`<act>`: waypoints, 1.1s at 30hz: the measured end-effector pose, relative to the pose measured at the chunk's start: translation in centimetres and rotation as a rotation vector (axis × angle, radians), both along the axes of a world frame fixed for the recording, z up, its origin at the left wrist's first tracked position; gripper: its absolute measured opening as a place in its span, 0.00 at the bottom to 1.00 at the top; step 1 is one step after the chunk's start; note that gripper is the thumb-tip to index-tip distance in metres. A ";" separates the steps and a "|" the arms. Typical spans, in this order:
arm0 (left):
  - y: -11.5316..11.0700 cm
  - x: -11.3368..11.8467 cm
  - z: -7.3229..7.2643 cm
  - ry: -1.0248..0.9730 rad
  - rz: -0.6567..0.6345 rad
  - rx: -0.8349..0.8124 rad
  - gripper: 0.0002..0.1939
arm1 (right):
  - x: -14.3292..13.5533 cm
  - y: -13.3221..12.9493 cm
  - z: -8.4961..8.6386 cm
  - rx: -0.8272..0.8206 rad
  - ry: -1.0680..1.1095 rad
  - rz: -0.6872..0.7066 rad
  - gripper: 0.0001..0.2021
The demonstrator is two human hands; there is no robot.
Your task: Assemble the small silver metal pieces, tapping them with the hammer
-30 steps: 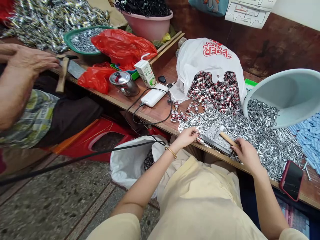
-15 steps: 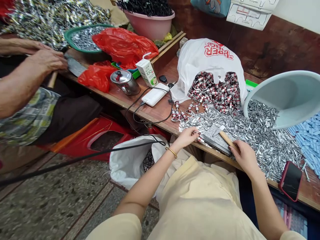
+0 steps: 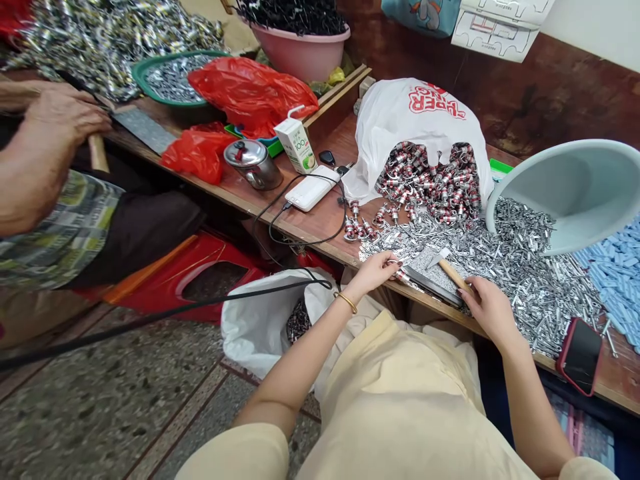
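My left hand [image 3: 376, 272] is closed in a pinch on a small red-and-silver metal fitting [image 3: 401, 274] at the table's front edge. The fitting lies at the left end of a dark metal bar [image 3: 434, 288]. My right hand [image 3: 489, 308] grips the wooden handle of a small hammer [image 3: 454, 274], whose pale metal head is over a speckled grey plate behind the bar. Loose silver metal pieces [image 3: 530, 293] surround the plate. More red-and-silver fittings [image 3: 433, 180] spill from a white plastic bag [image 3: 400, 110].
A tipped grey tub [image 3: 590, 193] and a red-cased phone [image 3: 581, 357] are on the right. At left stand a steel cup [image 3: 254, 164], a drink carton [image 3: 296, 144] and a white power bank [image 3: 311, 192]. A lined bin [image 3: 250, 333] is below. Another person's hands [image 3: 70, 113] hold a wooden-handled tool.
The other person's hands have shifted left, baring more of the grey plate beside them. My own hands keep almost the same place and grip.
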State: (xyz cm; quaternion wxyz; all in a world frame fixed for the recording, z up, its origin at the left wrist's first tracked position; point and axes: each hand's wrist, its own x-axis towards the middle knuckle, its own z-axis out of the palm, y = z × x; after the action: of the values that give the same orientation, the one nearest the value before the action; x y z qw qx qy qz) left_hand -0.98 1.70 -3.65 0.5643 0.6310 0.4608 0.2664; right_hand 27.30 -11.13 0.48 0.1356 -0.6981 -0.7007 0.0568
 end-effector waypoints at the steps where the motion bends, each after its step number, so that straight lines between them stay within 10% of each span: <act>1: 0.0 0.0 -0.1 -0.003 0.005 -0.006 0.04 | -0.1 0.0 0.0 0.004 -0.003 0.001 0.16; 33: -0.4 0.0 -0.3 0.033 0.035 0.108 0.04 | -1.1 -0.2 -0.2 0.017 -0.035 -0.019 0.15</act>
State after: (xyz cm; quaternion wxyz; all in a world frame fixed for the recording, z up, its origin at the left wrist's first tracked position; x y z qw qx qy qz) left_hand -0.94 1.34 -3.98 0.5169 0.6568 0.4659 0.2905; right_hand 26.19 -11.32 0.26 0.1298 -0.7044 -0.6969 0.0370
